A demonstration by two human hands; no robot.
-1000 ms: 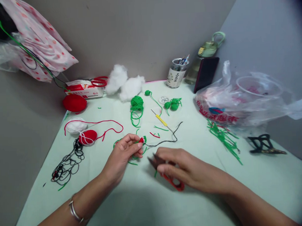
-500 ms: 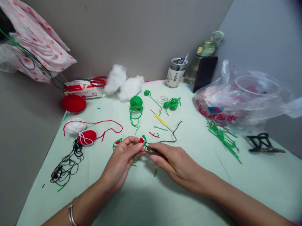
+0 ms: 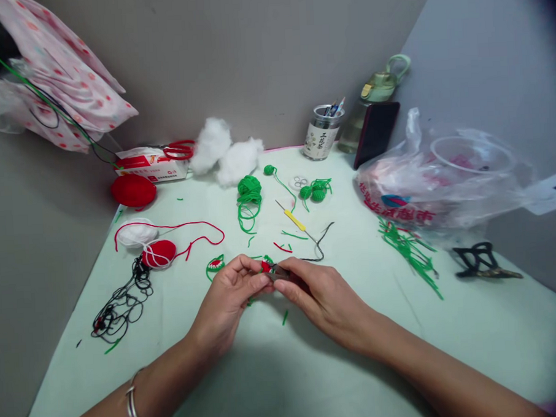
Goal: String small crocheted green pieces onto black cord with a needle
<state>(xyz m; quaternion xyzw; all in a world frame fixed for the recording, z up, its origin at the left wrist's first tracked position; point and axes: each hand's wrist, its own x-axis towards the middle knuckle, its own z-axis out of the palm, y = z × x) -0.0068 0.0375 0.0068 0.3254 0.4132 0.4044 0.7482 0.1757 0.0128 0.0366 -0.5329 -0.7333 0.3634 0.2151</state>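
Note:
My left hand [image 3: 236,296] pinches a small red and green crochet piece [image 3: 266,266] between thumb and fingertips. Closed around small dark thread snips [image 3: 281,274], my right hand [image 3: 325,298] holds their blades up against the piece. The fingers partly hide the blades and the piece. From beside the right hand a black yarn tail [image 3: 320,253] runs out over the table. A second crochet piece [image 3: 215,266], green, white and red, lies just left of my fingers. Beyond the hands is a yellow-handled crochet hook [image 3: 294,220].
Behind lie green yarn [image 3: 249,194], white stuffing [image 3: 227,152] and a box [image 3: 151,168] with red scissors [image 3: 179,150]. Red yarn balls [image 3: 159,254] and tangled black yarn [image 3: 123,301] are left. Rightward are green scraps [image 3: 411,252], a plastic bag [image 3: 410,190], a claw clip [image 3: 485,261] and a phone [image 3: 377,133].
The snips and my right hand have come closer to the left fingertips, with the blades now right at the crochet piece. The second crochet piece shows more fully.

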